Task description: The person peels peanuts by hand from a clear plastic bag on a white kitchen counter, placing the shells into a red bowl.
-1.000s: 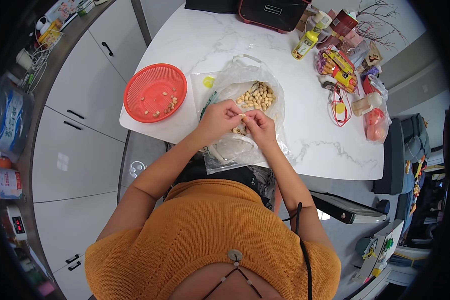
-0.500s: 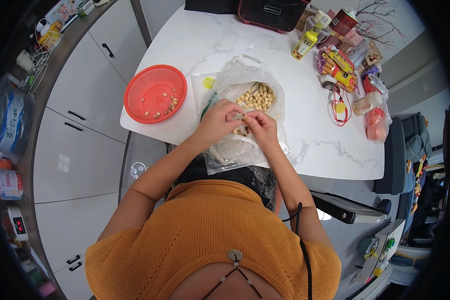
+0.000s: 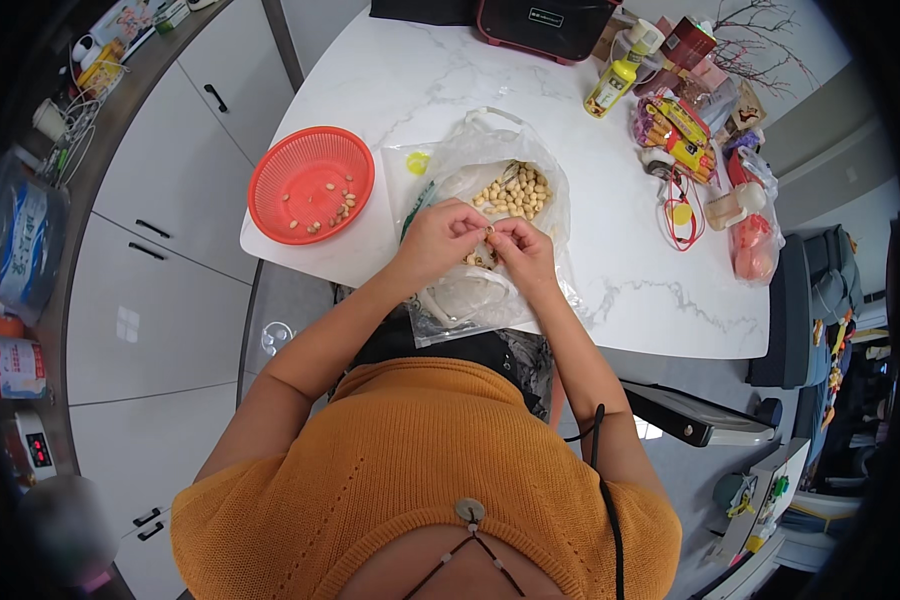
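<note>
My left hand [image 3: 438,242] and my right hand [image 3: 526,260] meet over the open plastic bag [image 3: 460,300], fingertips pinched together. Between them is a small peanut [image 3: 490,231], mostly covered by the fingers. Beyond my hands, a heap of unshelled peanuts [image 3: 516,192] lies in the far part of the bag. Small broken shell pieces [image 3: 482,258] show in the gap below my fingertips. To the left stands a red plastic basket [image 3: 300,165] with several shelled kernels [image 3: 345,212] on its bottom.
Along the right of the white table [image 3: 660,290] are a yellow bottle [image 3: 610,88], packaged snacks [image 3: 678,130], a red cord [image 3: 667,225] and a bag of round fruit [image 3: 754,250]. A black and red appliance [image 3: 545,28] stands at the back. White cabinets [image 3: 160,320] line the left.
My fingertips have drawn closer together around the peanut, and the left fingers have shifted slightly. A blurred grey shape has appeared at the lower left.
</note>
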Motion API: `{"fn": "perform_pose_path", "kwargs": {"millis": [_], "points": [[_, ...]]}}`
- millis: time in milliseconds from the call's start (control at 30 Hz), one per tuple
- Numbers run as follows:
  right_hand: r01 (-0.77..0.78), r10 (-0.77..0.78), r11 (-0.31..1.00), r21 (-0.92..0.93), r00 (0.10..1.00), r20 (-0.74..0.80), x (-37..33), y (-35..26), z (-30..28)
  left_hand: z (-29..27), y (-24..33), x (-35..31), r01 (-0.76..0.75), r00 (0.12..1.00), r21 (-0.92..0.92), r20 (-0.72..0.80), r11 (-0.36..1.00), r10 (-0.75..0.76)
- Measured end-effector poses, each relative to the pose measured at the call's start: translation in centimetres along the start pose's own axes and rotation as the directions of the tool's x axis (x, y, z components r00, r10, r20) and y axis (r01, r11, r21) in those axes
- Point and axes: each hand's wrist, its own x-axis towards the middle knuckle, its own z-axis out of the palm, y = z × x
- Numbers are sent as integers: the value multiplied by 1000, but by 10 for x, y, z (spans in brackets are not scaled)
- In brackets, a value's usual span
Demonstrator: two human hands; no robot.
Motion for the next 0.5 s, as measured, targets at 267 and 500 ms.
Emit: {"fn": "perform_pose_path", "kwargs": {"millis": [267, 500], "points": [[5, -1, 992, -127, 999, 33, -2, -2, 0, 4, -5, -2, 68, 998, -62, 7, 996, -68], [26, -21, 990, -136, 999, 35, -2, -5, 3, 9, -12, -2, 91, 995, -19, -39, 996, -91]]}}
